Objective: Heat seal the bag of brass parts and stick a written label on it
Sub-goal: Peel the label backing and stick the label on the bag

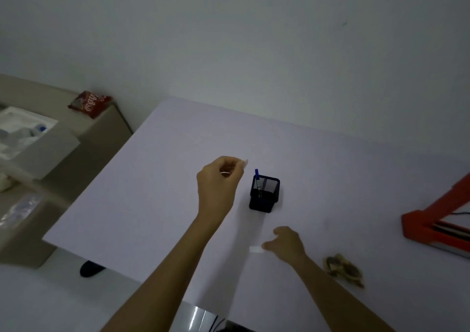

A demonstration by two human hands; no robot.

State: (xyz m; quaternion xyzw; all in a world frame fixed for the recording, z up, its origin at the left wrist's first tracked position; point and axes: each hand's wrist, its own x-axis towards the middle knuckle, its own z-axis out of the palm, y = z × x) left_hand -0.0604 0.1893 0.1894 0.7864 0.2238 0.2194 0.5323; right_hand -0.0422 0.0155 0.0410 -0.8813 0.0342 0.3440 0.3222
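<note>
My left hand (220,179) hovers above the white table (157,191), just left of a black mesh pen holder (264,193). Its fingers are curled together and I can make out nothing in them. A blue pen (257,179) stands in the holder. My right hand (284,242) rests low on the table, and its fingertips pinch the right end of a small white label (255,249) lying flat. The clear bag of brass parts (343,272) lies crumpled to the right of my right forearm. The red heat sealer (437,227) sits at the right edge.
A beige sofa (84,153) stands left of the table, with a red snack packet (89,102) and a white foam box (23,130) on it. The wall runs close behind the table. A dark shoe (90,268) shows under the table's left edge.
</note>
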